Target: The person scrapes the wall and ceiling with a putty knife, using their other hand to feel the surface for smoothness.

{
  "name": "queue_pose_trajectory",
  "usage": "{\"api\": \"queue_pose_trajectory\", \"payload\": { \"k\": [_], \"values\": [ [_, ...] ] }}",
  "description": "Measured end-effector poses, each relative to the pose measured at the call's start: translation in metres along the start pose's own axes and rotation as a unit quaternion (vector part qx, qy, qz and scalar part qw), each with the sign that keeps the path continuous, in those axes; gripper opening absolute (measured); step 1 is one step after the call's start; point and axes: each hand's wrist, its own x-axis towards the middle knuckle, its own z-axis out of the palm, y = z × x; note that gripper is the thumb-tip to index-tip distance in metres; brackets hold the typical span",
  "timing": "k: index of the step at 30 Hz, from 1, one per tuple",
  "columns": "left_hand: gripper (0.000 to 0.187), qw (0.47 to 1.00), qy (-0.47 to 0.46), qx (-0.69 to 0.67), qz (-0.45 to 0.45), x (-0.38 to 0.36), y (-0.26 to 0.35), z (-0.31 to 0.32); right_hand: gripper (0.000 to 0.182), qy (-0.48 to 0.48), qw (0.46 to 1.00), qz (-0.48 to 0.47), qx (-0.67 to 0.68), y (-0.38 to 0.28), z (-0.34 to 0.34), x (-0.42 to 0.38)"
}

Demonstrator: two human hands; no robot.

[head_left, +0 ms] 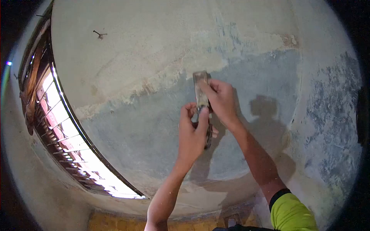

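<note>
In front of the wall, a scraper point(200, 92) with a worn, smeared flat blade and a dark handle is held upright, blade end up. My left hand point(194, 133) is closed round the lower part, its thumb lying along the handle. Higher up, my right hand point(222, 98) pinches the blade from the right, thumb across its face and fingers behind. A dark edge shows just behind the blade. Behind both hands, the wall point(146, 119) has a grey-blue patch below a paler, flaking coat.
A barred window point(63, 127) with bright light stands at the left, dark wood along its frame. A nail point(100, 35) sticks out of the upper wall. The right wall point(331, 115) shows blotchy blue-grey peeling. Yellowish floor point(115, 222) shows below.
</note>
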Motion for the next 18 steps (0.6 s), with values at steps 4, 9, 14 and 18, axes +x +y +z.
{"api": "queue_pose_trajectory", "payload": {
  "k": [4, 9, 14, 18],
  "values": [
    [0.027, 0.994, -0.053, 0.009, -0.098, 0.031, 0.011, 0.001, 0.036, 0.026, 0.999, -0.039, 0.018, 0.001, 0.009, 0.046],
    [0.023, 0.989, -0.101, -0.074, -0.081, 0.041, 0.018, 0.012, 0.04, 0.045, 0.998, -0.017, -0.028, -0.029, 0.01, 0.055],
    [0.021, 0.993, -0.083, -0.065, -0.05, 0.042, 0.021, 0.024, 0.043, 0.06, 0.998, 0.013, -0.028, -0.035, 0.01, 0.061],
    [0.02, 0.996, -0.072, -0.038, -0.038, 0.041, 0.023, 0.026, 0.043, 0.074, 0.996, -0.017, -0.035, -0.028, 0.011, 0.062]
  ]
}}
